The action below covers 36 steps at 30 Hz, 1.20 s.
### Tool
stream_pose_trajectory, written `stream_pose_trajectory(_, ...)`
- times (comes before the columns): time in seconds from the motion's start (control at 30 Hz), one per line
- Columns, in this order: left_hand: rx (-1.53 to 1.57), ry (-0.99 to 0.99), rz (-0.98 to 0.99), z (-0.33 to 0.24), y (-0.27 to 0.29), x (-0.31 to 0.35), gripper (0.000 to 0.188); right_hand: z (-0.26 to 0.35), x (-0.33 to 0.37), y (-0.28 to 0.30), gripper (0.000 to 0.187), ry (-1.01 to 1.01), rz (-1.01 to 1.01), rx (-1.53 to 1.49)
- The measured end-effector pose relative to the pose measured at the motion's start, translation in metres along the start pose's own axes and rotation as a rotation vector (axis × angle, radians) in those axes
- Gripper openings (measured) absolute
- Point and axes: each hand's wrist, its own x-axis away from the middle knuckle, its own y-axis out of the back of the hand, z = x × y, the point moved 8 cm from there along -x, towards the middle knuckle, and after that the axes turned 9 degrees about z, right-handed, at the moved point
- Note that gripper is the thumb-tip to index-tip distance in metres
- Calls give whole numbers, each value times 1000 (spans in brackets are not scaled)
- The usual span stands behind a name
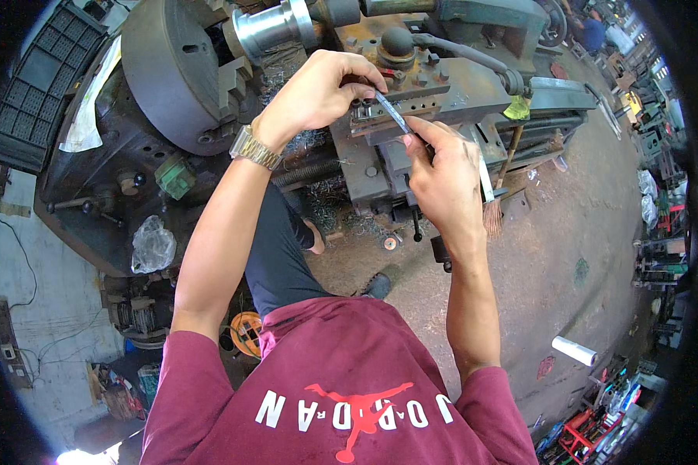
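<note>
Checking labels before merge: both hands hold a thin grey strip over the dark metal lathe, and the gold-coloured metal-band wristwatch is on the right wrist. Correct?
One error: the gold-coloured metal-band wristwatch is on the left wrist, as the head view shows. The left hand and right hand hold the thin grey strip over the dark metal lathe.

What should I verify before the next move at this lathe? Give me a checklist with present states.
1. Slim, straight grey strip steadied at both ends: ok, pinched between the left hand and right hand.
2. Gold-coloured metal wristwatch removed: not ok, it is worn on the left wrist.
3. Large round grey metal chuck at standstill: cannot tell from one still picture.
4. Short maroon fabric sleeves clear of the machine: ok, they end above the elbows.
5. Crumpled clear plastic bag away from both hands: ok.
</note>
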Motion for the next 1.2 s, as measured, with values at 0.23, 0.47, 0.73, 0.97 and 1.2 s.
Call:
stream_pose_trajectory(0.23,29,40,-35,18,3,-2,22,19,-1,-5,21,-29,-23,-38)
stream_pose_trajectory(0.47,202,42,-47,39,1,1,24,20,3,-18,17,-37,-127,-137)
stream_pose_trajectory(0.73,226,68,-160,40,-9,2,17,-33,-18,23,30,17,-484,-237)
stream_pose_trajectory(0.97,190,191,-223,41,-13,2,6,-89,-89,46,37,53,-833,-138)
stream_pose_trajectory(1.2,217,239,-282,40,-16,4,8,-64,-147,29,18,306,-832,222)
